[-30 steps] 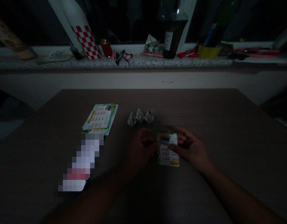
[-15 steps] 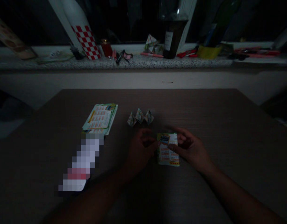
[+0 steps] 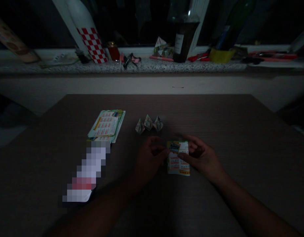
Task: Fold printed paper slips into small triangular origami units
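Note:
A small printed paper sheet, green, white and yellow with a picture near its top, is held between my two hands above the table. My right hand pinches its right edge, thumb on the front and fingers behind. On the other side, my left hand has thumb and fingertips closed at the sheet's left edge. Just beyond the hands stand three folded paper pieces in a row. A stack of similar printed sheets lies to the left.
A phone-like object with a blurred-out screen lies left of my left forearm on the wooden table. Behind, a granite windowsill carries a checkered bottle, a dark bottle, pens and a yellow container.
Almost nothing differs. The paper sheet and both hands keep nearly the same place, with only a tiny shift of the whole view.

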A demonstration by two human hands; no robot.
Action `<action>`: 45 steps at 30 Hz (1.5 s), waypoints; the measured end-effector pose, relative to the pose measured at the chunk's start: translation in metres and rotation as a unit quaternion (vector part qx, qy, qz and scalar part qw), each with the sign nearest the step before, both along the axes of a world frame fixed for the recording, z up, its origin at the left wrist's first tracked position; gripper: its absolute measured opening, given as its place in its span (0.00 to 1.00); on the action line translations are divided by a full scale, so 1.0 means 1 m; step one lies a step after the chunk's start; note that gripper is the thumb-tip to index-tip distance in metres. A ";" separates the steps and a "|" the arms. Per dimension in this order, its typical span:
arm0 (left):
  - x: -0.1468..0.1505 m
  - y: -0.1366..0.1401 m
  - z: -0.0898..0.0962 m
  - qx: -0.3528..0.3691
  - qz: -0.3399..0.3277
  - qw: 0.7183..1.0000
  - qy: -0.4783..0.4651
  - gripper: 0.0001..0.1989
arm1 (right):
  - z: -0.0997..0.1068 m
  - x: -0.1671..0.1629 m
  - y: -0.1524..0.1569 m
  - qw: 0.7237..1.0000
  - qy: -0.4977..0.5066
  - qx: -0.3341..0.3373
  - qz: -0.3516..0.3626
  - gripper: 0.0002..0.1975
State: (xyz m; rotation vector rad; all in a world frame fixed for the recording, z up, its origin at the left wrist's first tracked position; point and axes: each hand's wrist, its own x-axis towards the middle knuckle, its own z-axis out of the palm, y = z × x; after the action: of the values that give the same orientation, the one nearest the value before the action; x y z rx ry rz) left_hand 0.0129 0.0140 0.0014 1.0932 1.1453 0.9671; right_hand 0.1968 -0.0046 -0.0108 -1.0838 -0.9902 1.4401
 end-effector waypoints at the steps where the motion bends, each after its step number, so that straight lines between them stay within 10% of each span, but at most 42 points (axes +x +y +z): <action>1: 0.000 0.000 0.000 -0.002 0.002 1.000 0.001 0.23 | 0.000 0.000 0.000 1.000 0.000 0.001 0.001 0.29; 45: 0.001 0.000 0.001 0.008 0.015 1.000 0.010 0.23 | -0.001 -0.001 0.000 1.000 -0.002 0.004 -0.006 0.29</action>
State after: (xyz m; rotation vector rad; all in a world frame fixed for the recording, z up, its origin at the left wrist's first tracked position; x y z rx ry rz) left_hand 0.0141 0.0136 0.0024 1.1031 1.1755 0.9914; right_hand 0.1958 -0.0045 -0.0117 -1.0854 -0.9906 1.4243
